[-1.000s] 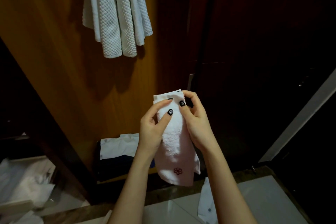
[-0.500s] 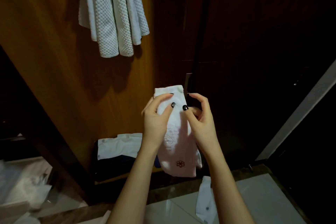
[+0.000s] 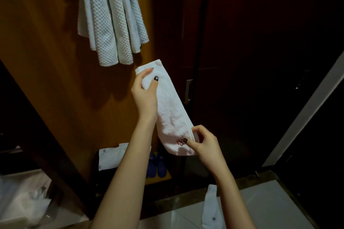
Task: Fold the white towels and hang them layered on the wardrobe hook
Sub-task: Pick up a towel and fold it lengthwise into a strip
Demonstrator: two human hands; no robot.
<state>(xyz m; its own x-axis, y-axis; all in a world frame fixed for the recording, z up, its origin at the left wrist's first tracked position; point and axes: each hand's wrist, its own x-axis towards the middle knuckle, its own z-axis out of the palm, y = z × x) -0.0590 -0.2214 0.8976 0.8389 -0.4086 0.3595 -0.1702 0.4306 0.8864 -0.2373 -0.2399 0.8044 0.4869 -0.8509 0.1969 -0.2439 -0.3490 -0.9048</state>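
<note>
Head view: you hold a folded white towel [image 3: 171, 109] out in front of you with both hands. It is stretched into a long, narrow strip that slants from upper left to lower right. Your left hand [image 3: 144, 95] grips its upper end, with the fingers curled round the edge and the dark-nailed thumb pressed on the front face. Your right hand [image 3: 202, 147] pinches the lower end between thumb and forefinger. The forefinger's tip sits just beside a small pink flower [image 3: 179, 141] stitched there. The towel touches nothing but your 2 hands.

Up and to the left, the hung towels [image 3: 109, 18] dangle in several overlapping waffle-textured layers against the orange wood panel [image 3: 46, 61]. Their tops run out of frame, so you cannot tell what they hang from. Their lowest hem ends just above the held towel's upper end, apart from it.

To the right stands a dark door [image 3: 260, 42] with a metal handle [image 3: 188, 91]. Low down, beside your left forearm, 2 blue slippers [image 3: 158, 166] sit near a white cloth [image 3: 111, 154]. A white piece [image 3: 211, 208] lies on the pale floor [image 3: 270, 206] by your right forearm.
</note>
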